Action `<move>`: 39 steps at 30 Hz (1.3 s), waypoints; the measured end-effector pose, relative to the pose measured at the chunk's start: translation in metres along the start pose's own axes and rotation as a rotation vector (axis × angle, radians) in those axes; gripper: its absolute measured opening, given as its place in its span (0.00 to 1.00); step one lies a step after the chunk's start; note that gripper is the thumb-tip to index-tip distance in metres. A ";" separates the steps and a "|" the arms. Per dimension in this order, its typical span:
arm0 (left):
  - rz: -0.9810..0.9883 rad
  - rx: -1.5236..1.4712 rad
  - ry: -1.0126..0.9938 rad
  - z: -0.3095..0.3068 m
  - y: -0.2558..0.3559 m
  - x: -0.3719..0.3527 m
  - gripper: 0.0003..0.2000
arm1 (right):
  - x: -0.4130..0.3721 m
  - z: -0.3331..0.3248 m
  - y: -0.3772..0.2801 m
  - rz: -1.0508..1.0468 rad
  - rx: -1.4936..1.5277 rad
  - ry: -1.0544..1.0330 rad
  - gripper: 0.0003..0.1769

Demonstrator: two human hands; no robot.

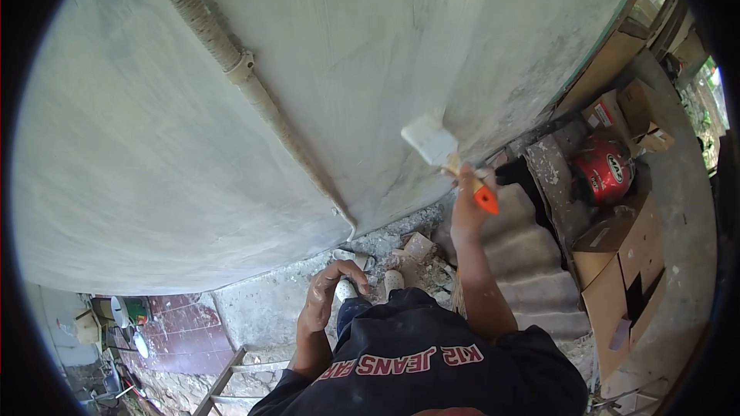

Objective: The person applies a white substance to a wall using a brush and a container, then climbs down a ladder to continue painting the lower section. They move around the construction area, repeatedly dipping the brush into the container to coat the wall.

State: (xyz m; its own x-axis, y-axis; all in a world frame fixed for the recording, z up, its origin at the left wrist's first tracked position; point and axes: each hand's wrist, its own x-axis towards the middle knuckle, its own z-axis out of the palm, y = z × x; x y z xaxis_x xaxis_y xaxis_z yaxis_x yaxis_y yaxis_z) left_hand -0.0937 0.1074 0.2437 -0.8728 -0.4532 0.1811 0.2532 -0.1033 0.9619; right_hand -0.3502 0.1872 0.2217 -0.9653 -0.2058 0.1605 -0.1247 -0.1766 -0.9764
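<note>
My right hand is closed around the handle of a paintbrush, whose orange end sticks out below my fingers. The wide paintbrush has pale, paint-coated bristles that point up and left, at the surface of the grey-white wall. A lighter streak of wet-looking paint runs up the wall above the bristles. My left hand hangs in front of my body, above my feet, with its fingers loosely bent and nothing seen in it. Whitish smears mark its skin.
A ribbed pipe runs diagonally down the wall. To the right are corrugated sheets, a red helmet and cardboard boxes. Rubble lies at the wall's foot. A ladder stands at lower left.
</note>
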 end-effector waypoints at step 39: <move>-0.730 0.699 -0.393 0.019 0.007 -0.031 0.19 | 0.010 -0.016 0.005 -0.112 0.294 -0.027 0.11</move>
State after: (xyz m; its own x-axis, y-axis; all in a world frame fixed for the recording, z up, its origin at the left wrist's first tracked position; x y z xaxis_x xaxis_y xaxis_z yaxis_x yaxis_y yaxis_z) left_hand -0.0726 0.1374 0.2490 -0.8208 -0.1584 -0.5489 -0.5664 0.3506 0.7459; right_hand -0.3638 0.1994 0.2163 -0.9424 -0.1946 0.2722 -0.1541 -0.4696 -0.8693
